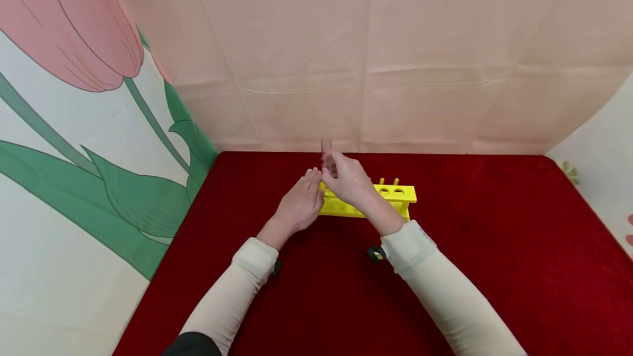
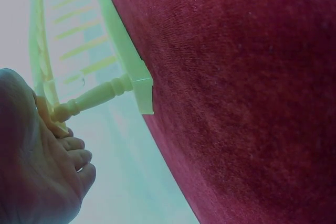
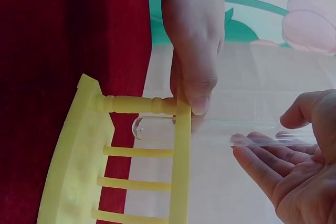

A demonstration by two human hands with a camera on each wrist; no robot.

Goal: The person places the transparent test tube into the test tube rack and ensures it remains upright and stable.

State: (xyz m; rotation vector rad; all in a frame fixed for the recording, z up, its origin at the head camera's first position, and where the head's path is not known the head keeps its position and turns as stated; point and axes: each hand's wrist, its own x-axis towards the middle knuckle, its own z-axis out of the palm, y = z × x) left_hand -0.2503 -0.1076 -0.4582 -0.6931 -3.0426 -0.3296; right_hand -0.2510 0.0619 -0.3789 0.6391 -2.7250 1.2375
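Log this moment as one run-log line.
Right grip: pinching clear round-bottomed tube | Left grip: touching end of yellow rectangular plastic-looking rack | Tube: partway through rack's top plate, tip above base

From above the cream-sleeved forearms [image 1: 227,293], the head camera looks forward and down, farthest off, over the dark red plush tabletop [image 1: 494,235]. Both wrist cameras sit low and close, their pictures turned sideways: the left faces along the yellow two-tiered plastic rack [image 1: 395,198] from its left end; the right looks leftward, sharing that end with it, and the pink printed tulip [image 1: 74,26] with the head view.
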